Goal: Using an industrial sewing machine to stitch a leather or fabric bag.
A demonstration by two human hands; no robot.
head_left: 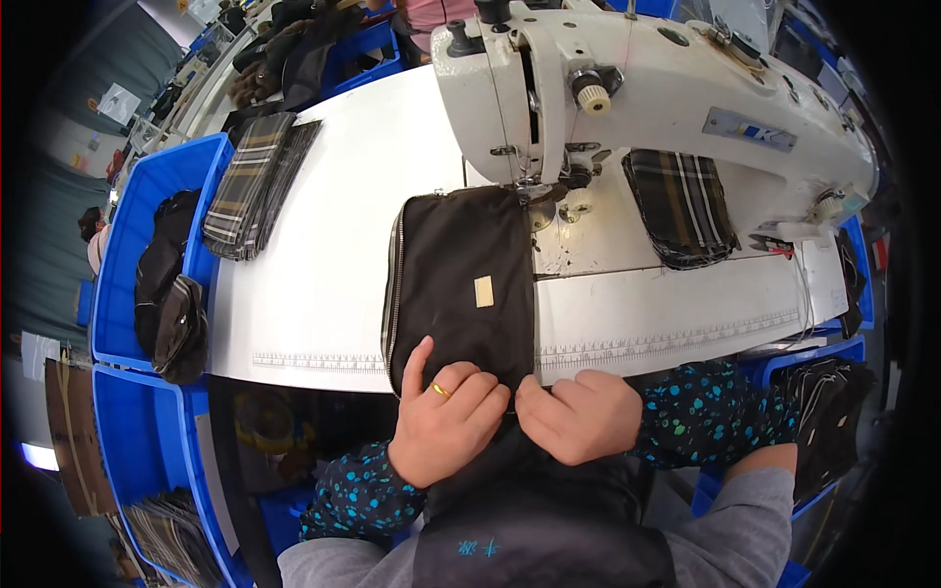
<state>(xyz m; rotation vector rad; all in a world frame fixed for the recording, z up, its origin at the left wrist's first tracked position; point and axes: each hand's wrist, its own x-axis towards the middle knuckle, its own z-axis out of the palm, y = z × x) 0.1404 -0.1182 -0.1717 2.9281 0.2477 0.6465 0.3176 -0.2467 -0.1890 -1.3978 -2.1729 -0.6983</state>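
A black fabric pouch panel (461,279) with a zipper along its left edge and a small gold label lies on the white sewing table (323,245), its far edge under the presser foot of a white industrial sewing machine (647,98). My left hand (446,412), wearing a gold ring, presses and grips the panel's near edge at the table's front. My right hand (583,416) pinches the same near edge just to the right, fingers curled onto the fabric.
A stack of plaid fabric pieces (257,181) lies at the table's left edge, another plaid stack (681,206) under the machine arm. Blue bins (118,255) on the left hold black pieces; another blue bin (828,412) sits at the right.
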